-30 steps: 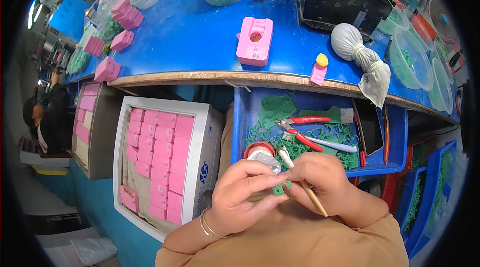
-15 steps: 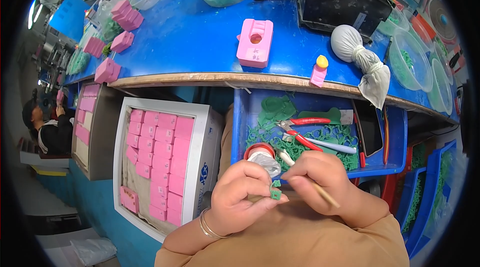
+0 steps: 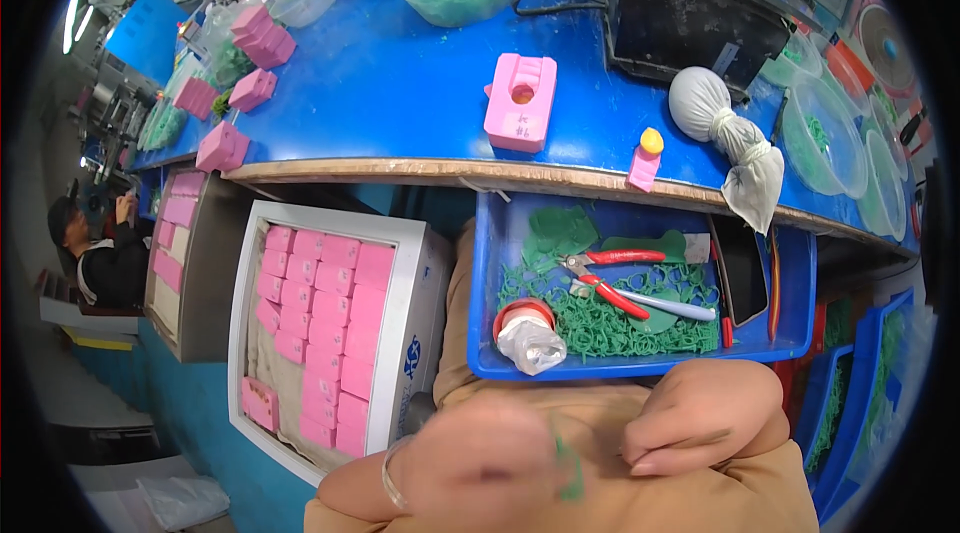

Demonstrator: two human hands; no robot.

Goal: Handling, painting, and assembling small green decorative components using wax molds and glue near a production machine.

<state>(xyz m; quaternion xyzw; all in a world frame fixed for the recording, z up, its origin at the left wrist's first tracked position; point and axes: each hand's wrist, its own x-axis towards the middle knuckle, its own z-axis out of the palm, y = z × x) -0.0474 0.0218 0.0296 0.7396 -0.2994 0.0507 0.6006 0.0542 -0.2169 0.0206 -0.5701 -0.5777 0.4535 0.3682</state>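
My left hand (image 3: 485, 463), smeared by motion and with a bangle at its wrist, is low over my lap. A small green wax-like piece (image 3: 570, 468), also blurred, shows at its fingertips. To the right, my right hand (image 3: 705, 418) is closed around a thin wooden-handled brush (image 3: 708, 437); only a bit of the handle shows, and the bristle end is hidden. Beyond the hands is a blue drawer (image 3: 640, 365) holding green scraps (image 3: 600, 321), red-handled cutting pliers (image 3: 612, 295), a pale blue-handled tool (image 3: 668, 307) and a red-rimmed cup covered with clear plastic (image 3: 530, 341).
A pink mold block (image 3: 520, 118), a small pink stand with a yellow top (image 3: 647, 161) and a tied white cloth bag (image 3: 715, 118) sit on the blue table (image 3: 400, 98). Pink blocks fill a white box (image 3: 395, 333) at left. Another person (image 3: 100, 248) sits far left.
Both hands have drawn back from the drawer toward my lap and moved apart, the right one rightward. The green piece came along with the left hand. The view has shifted slightly.
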